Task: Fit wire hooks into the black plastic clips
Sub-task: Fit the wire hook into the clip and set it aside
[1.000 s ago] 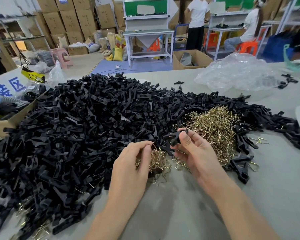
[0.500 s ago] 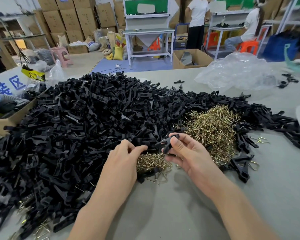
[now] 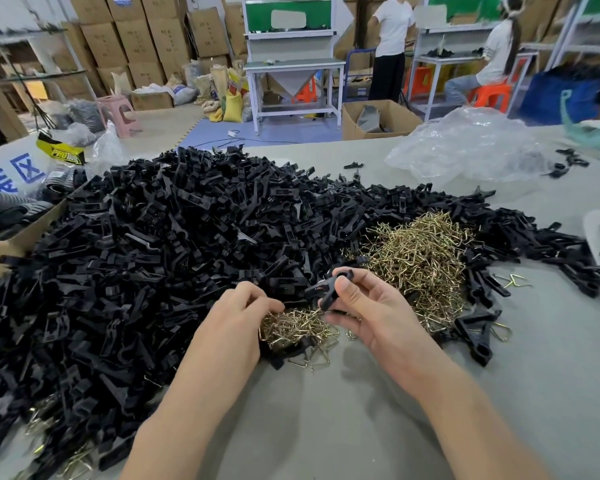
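Centre of frame | your right hand (image 3: 369, 308) has its grip clamped on one black clip (image 3: 331, 289), now lower and nearer the small hook pile (image 3: 293, 329) on the desk (image 3: 326, 427) | left hand (image 3: 234, 323) curled into that pile, grip unclear | fitting likely next

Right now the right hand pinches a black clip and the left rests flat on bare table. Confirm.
Wrong on the left hand: the head view shows its fingers reaching into the small pile of wire hooks. The right hand does pinch a black clip.
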